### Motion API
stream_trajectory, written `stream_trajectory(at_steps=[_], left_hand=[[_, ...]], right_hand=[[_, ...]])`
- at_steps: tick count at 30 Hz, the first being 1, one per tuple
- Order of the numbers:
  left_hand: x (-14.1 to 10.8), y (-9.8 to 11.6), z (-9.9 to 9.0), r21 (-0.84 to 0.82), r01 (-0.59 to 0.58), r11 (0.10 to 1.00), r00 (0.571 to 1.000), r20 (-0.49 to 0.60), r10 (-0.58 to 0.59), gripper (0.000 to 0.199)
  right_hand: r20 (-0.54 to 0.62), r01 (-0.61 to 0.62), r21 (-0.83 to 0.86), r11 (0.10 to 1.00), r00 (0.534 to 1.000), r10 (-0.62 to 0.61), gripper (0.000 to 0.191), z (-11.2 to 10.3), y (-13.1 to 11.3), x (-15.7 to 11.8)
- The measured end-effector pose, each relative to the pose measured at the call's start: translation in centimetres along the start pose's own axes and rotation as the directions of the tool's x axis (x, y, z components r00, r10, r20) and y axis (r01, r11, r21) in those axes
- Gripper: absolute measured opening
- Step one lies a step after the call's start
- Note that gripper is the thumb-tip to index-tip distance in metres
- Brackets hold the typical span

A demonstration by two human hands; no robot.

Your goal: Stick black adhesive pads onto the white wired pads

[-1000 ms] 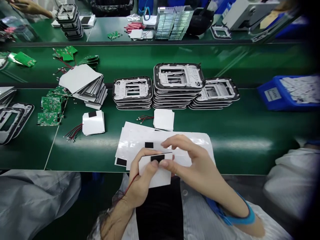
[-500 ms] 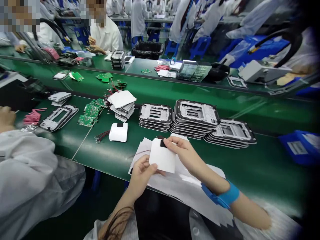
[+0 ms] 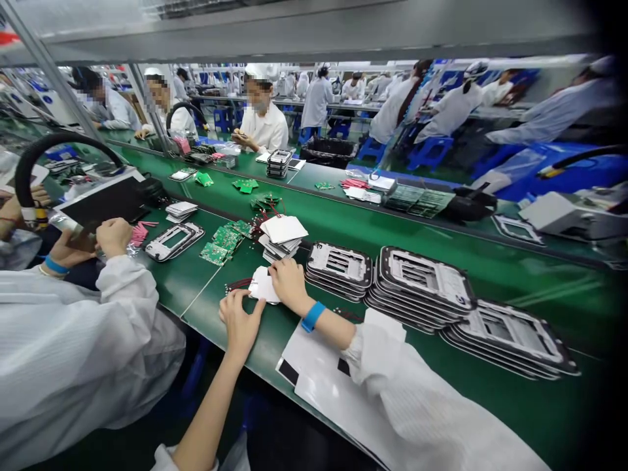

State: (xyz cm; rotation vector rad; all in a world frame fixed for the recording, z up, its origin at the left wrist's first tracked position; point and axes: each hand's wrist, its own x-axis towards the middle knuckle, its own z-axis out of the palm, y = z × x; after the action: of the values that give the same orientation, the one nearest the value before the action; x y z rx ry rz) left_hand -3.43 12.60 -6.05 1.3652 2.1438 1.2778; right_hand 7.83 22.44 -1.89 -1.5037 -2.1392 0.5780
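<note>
A white, flat, square battery pack [image 3: 263, 285] with dark red wires to its left lies at the small pile on the green bench. My left hand [image 3: 240, 322] holds its near left edge, thumb and fingers bent around the corner. At the right edge, the curled fingers of my right hand [image 3: 290, 285] grip it and hide part of it. Just behind stands a taller stack of white battery packs [image 3: 283, 230] with red wires. White sheets [image 3: 324, 386] with black patches lie under my right forearm.
Stacked grey-and-black plastic frames [image 3: 338, 265] stand to the right, with a taller frame stack [image 3: 422, 281] beside them. Green circuit boards [image 3: 223, 243] and loose frames [image 3: 174, 242] lie left. A co-worker's sleeve [image 3: 130, 288] is close on my left.
Both hands have moved left with the battery pack, from above the white sheets to the small pile. The camera view has tilted up and turned left.
</note>
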Motion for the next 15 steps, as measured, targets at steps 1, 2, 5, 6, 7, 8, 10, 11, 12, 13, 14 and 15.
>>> stream_trajectory(at_steps=[1, 2, 5, 6, 7, 8, 10, 11, 12, 13, 14, 15], left_hand=[[0.0, 0.0, 0.1, 0.050, -0.011, 0.999, 1.000, -0.006, 0.011, 0.031], [0.0, 0.1, 0.2, 0.091, -0.022, 0.996, 1.000, -0.005, 0.022, 0.034], [-0.1, 0.2, 0.5, 0.167, -0.051, 0.985, 0.999, 0.017, 0.049, 0.031], [-0.1, 0.2, 0.6, 0.181, -0.057, 0.982, 0.998, 0.022, 0.054, 0.028], [0.0, 0.1, 0.6, 0.191, -0.060, 0.980, 0.998, 0.024, 0.056, 0.025], [0.1, 0.0, 0.6, 0.198, -0.061, 0.978, 0.998, 0.027, 0.057, 0.022], [0.2, -0.2, 0.6, 0.201, -0.056, 0.978, 0.998, 0.030, 0.051, 0.017], [0.2, -0.4, 0.6, 0.199, -0.052, 0.979, 0.998, 0.029, 0.047, 0.015], [0.3, -0.5, 0.5, 0.195, -0.048, 0.980, 0.999, 0.028, 0.043, 0.013], [0.3, -0.6, 0.5, 0.189, -0.044, 0.981, 0.999, 0.026, 0.040, 0.012], [0.3, -0.7, 0.5, 0.182, -0.041, 0.982, 0.999, 0.025, 0.038, 0.012], [0.3, -0.8, 0.4, 0.175, -0.039, 0.984, 0.999, 0.023, 0.036, 0.011]], right_hand=[[-0.009, 0.003, -0.053, 0.999, 1.000, -0.004, 0.026, 0.3, 0.0, -0.3], [-0.011, 0.008, -0.098, 0.995, 1.000, -0.009, 0.027, 0.6, 0.1, -0.6], [0.043, 0.039, -0.179, 0.983, 0.999, -0.032, 0.031, 0.9, 0.4, -1.2], [0.080, 0.055, -0.190, 0.980, 0.996, -0.040, 0.032, 0.9, 0.4, -1.2], [0.123, 0.069, -0.196, 0.978, 0.991, -0.046, 0.033, 0.8, 0.5, -1.1], [0.169, 0.081, -0.198, 0.977, 0.984, -0.048, 0.034, 0.6, 0.4, -0.9], [0.263, 0.090, -0.195, 0.977, 0.964, -0.036, 0.034, 0.2, 0.3, -0.4], [0.307, 0.084, -0.193, 0.978, 0.951, -0.021, 0.034, -0.1, 0.2, 0.0], [0.348, 0.071, -0.191, 0.979, 0.937, 0.000, 0.034, -0.4, 0.1, 0.4], [0.389, 0.052, -0.188, 0.981, 0.921, 0.026, 0.033, -0.6, 0.0, 0.9], [0.431, 0.027, -0.182, 0.983, 0.901, 0.055, 0.032, -0.8, -0.1, 1.3], [0.472, 0.000, -0.174, 0.985, 0.878, 0.083, 0.031, -1.1, -0.2, 1.7]])
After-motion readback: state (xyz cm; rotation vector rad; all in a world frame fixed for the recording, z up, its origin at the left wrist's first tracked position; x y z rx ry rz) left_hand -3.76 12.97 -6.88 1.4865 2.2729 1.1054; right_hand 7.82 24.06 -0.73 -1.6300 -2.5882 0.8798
